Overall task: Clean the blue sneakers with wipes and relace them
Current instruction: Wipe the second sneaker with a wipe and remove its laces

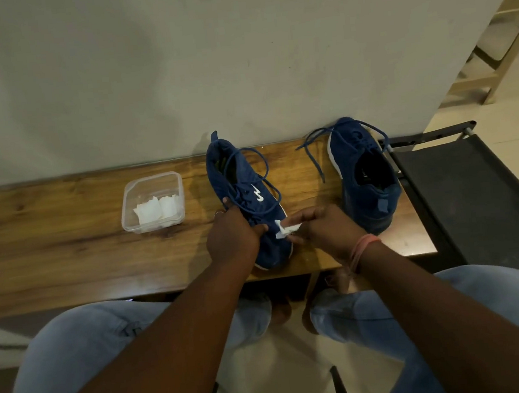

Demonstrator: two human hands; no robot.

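1. Clear plastic tub (152,202) sits at the left on the wooden bench (50,245), with folded white wipes (157,209) lying inside it.
2. Right of the tub, 1 blue sneaker (245,194) lies with its toe at the near edge, heel against the far wall (175,61), laces loose.
3. The left hand (232,235) grips this sneaker's left side, fingers curled over the upper.
4. The right hand (321,226) pinches a crumpled white wipe (283,229), pressed against the sneaker's right side near the toe.
5. At the far right, the 2nd blue sneaker (365,175) stands apart, heel toward the near side, laces undone and trailing left.
6. A black chair (472,182) stands just beside the bench's right end.
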